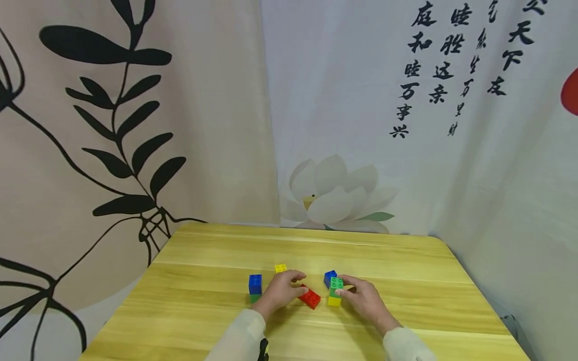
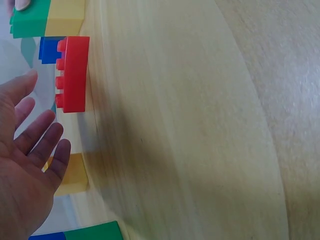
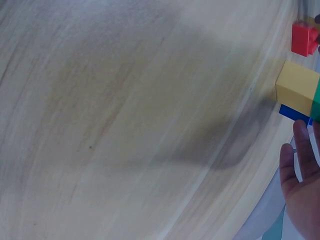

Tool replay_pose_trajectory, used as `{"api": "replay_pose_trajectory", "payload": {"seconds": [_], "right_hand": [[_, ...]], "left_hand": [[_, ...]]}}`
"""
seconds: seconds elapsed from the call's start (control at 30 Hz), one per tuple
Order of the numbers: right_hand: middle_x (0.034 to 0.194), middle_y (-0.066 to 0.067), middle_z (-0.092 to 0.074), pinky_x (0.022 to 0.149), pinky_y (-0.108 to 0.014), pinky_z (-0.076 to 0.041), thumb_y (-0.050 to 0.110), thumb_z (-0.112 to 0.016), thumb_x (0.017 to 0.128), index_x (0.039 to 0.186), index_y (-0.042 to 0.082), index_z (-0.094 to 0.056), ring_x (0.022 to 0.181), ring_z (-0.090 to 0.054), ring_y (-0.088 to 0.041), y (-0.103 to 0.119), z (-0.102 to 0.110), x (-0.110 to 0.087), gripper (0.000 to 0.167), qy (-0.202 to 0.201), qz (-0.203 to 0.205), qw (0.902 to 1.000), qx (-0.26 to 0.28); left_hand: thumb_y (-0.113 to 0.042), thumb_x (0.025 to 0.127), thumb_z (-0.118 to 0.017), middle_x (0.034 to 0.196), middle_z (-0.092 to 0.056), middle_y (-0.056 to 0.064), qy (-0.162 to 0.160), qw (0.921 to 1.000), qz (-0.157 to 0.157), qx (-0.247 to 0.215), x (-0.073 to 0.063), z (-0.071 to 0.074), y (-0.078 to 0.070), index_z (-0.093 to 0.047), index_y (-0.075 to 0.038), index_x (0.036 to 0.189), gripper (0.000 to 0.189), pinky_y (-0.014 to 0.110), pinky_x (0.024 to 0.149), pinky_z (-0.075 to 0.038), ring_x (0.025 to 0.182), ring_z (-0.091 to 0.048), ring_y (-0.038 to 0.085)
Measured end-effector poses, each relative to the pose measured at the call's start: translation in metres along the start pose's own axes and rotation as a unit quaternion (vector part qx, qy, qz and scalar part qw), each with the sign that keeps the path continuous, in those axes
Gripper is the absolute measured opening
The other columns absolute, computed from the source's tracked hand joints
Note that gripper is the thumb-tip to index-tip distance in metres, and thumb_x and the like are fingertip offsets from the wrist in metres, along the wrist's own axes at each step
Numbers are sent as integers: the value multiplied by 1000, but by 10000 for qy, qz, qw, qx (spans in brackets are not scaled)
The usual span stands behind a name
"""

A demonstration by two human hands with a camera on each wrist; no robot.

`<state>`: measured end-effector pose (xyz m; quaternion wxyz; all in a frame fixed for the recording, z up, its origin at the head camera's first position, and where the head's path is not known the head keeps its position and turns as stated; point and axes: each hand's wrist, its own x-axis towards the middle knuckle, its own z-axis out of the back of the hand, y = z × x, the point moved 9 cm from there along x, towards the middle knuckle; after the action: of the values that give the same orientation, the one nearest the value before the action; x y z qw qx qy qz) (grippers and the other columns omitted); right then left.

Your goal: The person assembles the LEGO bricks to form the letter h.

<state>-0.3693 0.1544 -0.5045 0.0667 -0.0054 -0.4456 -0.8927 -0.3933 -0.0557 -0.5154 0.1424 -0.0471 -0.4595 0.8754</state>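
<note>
My right hand (image 1: 365, 301) pinches a green building brick (image 1: 336, 284) between thumb and fingers. This green brick sits on top of a yellow brick (image 1: 334, 301), making a two-brick stack. Just behind the stack is a blue brick (image 1: 330, 277). A long red brick (image 1: 310, 298) lies with its studs up between the two hands. My left hand (image 1: 283, 290) hovers at its left end, fingers spread and relaxed, holding nothing. In the left wrist view a small gap shows between the left fingertips (image 2: 31, 77) and the red brick (image 2: 76, 75).
Left of the left hand stands a blue brick (image 1: 255, 283) on a green brick (image 1: 255, 298). Another yellow brick (image 1: 280, 268) is behind that hand, partly hidden by it. Everything rests on a wooden table (image 1: 217, 271), with printed curtains (image 1: 226, 125) hanging behind its far edge.
</note>
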Motion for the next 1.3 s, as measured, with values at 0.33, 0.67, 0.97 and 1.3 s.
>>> {"api": "replay_pose_trajectory", "payload": {"seconds": [0.33, 0.67, 0.97, 1.3], "right_hand": [[112, -6, -69, 81, -37, -54, 23, -75, 89, 129, 6, -66, 89, -63, -15, 1, 0, 1, 44, -23, 53, 10000, -10], [114, -6, -68, 81, -37, -54, 29, -75, 89, 130, 8, -66, 88, -63, -14, -4, -3, 4, 47, 37, 150, 9999, -44], [114, -8, -68, 81, -37, -54, 26, -75, 89, 130, 5, -64, 90, -64, -16, 1, 0, 3, 47, 135, 278, 9995, -80], [114, -7, -68, 78, -35, -54, 23, -75, 90, 129, 7, -65, 90, -63, -16, 3, 2, 2, 44, 188, 156, 9997, -71]], "left_hand": [[-16, 90, -75, 123, -64, 10, 75, 9999, 20, -103, 2, -3, 2, -66, -4, 125, 38, 49, 92, -51, 116, -57, 36], [-17, 91, -74, 124, -63, 12, 147, 9998, 132, -72, 8, -8, 5, -65, -5, 126, 38, 46, 90, -52, 115, -57, 36], [-17, 91, -74, 123, -63, 12, 168, 9998, 99, 18, 9, -8, 3, -66, -5, 125, 37, 47, 91, -52, 115, -57, 35], [-17, 89, -76, 124, -63, 13, 259, 9996, 78, 116, 9, -6, 2, -66, -5, 125, 39, 49, 94, -50, 115, -57, 35]]}}
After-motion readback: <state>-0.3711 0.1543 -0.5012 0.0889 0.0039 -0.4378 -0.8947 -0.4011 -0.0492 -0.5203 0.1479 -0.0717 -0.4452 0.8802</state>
